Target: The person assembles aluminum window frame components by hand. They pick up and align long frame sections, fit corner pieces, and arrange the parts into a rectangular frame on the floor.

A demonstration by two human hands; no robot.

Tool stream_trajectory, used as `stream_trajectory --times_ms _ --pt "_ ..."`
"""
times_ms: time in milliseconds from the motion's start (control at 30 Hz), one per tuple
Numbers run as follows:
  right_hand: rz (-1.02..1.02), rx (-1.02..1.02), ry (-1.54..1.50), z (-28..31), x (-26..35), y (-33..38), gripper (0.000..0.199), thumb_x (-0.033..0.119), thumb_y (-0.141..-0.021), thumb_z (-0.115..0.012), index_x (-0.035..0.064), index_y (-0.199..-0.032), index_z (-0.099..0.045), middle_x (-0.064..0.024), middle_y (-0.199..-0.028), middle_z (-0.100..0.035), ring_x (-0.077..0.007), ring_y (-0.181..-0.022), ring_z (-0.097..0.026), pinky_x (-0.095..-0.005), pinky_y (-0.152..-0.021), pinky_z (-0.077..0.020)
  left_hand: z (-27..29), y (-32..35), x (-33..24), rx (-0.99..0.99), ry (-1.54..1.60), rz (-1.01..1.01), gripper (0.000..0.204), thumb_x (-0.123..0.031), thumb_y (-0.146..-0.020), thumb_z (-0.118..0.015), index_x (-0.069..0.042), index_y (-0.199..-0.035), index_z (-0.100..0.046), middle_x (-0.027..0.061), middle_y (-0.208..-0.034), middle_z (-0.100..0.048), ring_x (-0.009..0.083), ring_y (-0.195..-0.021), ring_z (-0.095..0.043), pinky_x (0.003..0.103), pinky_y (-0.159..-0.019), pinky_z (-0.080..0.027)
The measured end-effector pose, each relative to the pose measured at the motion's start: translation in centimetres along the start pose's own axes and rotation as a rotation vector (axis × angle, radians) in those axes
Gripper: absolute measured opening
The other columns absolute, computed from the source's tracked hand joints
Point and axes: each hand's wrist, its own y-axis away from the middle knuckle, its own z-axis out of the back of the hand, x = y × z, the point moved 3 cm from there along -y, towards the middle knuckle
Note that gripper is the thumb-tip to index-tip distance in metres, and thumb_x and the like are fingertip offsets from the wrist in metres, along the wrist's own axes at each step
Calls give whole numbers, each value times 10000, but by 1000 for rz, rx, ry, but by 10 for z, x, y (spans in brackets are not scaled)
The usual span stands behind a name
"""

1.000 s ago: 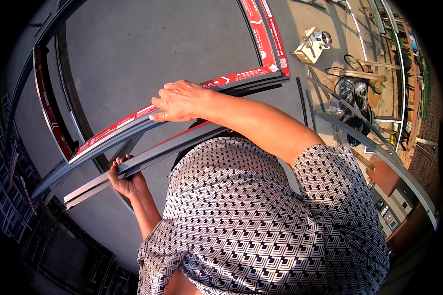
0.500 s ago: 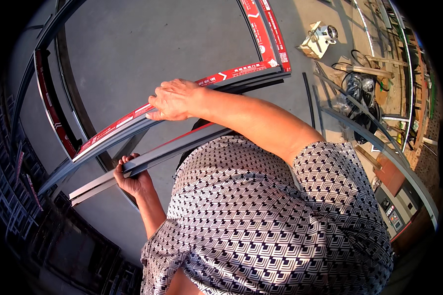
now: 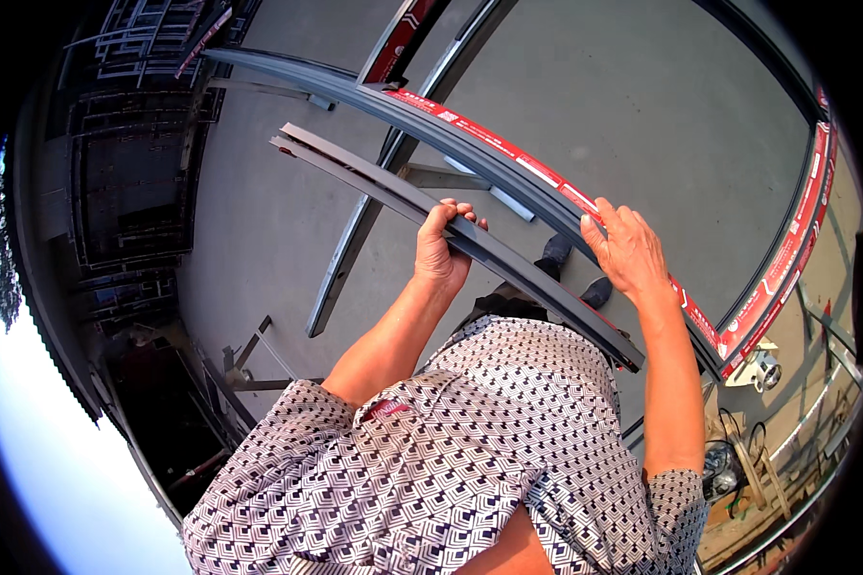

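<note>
A long grey metal profile (image 3: 523, 273) with a lengthwise channel slants across my front. My left hand (image 3: 444, 247) is wrapped round it near its middle. One end points to the far left, and the other lies close to my shirt. Beyond it is a large grey metal frame (image 3: 384, 103) with red printed protective film along its top face. My right hand (image 3: 631, 254) lies on the frame's near bar, fingers stretched over the film and thumb apart. Part of the bar is hidden under this hand.
A dark support beam (image 3: 340, 278) passes under the frame. My shoes (image 3: 596, 292) show on the grey floor. Stacked dark frames (image 3: 129, 182) stand at the left. A white and silver device (image 3: 762, 369), cables and a clear plastic bag (image 3: 721, 471) are at the right.
My view has turned, with the left side now showing more. My right hand has slid along the bar toward its right corner. The left hand keeps hold of the profile.
</note>
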Motion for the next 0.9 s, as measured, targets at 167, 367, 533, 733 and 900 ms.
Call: stream_trajectory --times_ms 167,367,533,733,900 --pt "27 -13 -27 7 -7 5 577 509 -1088 -554 41 -1416 -637 -170 -980 -640 -371 -996 -646 -498 -889 -537 7 5 5 -31 52 12 167 -92 -900 -708 -100 -1034 -609 63 -953 -671 190 -899 -649 485 -969 -574" --pt "60 -15 -25 20 -2 11 565 480 -1099 -548 22 -1420 -632 -177 -935 -613 -376 -943 -625 -494 -847 -523 9 5 8 -28 105 29 197 -93 -907 -713 -105 -1067 -598 72 -966 -683 186 -878 -659 484 -937 -601" --pt "81 21 -14 25 -3 15 544 425 -1104 -557 6 -1448 -604 -180 -924 -604 -366 -917 -612 -493 -834 -516 7 6 6 -31 125 39 248 -93 -907 -713 -107 -1111 -572 74 -974 -684 180 -875 -658 479 -924 -613" --pt "134 41 77 33 0 17 554 405 -1106 -542 30 -1513 -544 -181 -1058 -616 -375 -1009 -596 -501 -899 -506 4 10 1 -15 158 -3 249 -80 -920 -698 -102 -1132 -570 73 -990 -681 177 -877 -654 463 -915 -615" --pt "264 72 10 35 48 -15 599 383 -1123 -502 91 -1640 -415 -194 -1254 -619 -381 -1144 -590 -494 -1033 -490 0 9 -11 -13 175 -46 246 -76 -930 -685 -90 -1151 -578 81 -999 -685 175 -890 -658 456 -906 -614"
